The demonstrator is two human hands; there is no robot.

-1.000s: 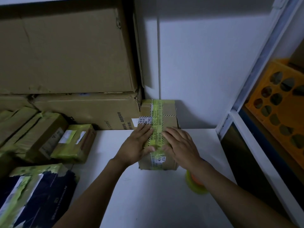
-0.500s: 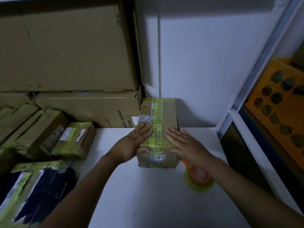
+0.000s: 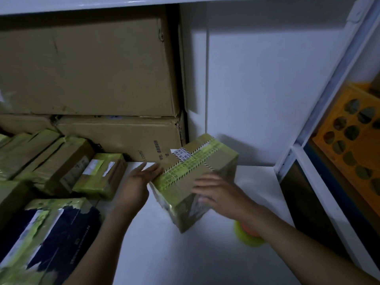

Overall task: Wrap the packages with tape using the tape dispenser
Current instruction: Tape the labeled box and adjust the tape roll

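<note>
Two flat hands, left hand (image 3: 135,186) and blurry right hand (image 3: 222,196), seem to steady the slanted box (image 3: 197,171) for taping another side.

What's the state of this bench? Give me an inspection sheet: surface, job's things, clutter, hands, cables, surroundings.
Surface: white table, dimly lit.
Job's things: box, one corner toward the person, green tape band across its top; tape roll, yellow-green, partly hidden under the right forearm.
Clutter: taped packages in a row at left; dark package at near left.
Hands: left hand flat against the box's left side; right hand spread on its near right side, blurred.
Cables: nothing seen.
Surroundings: cartons stacked at back left; white wall behind; orange crate at right.
</note>
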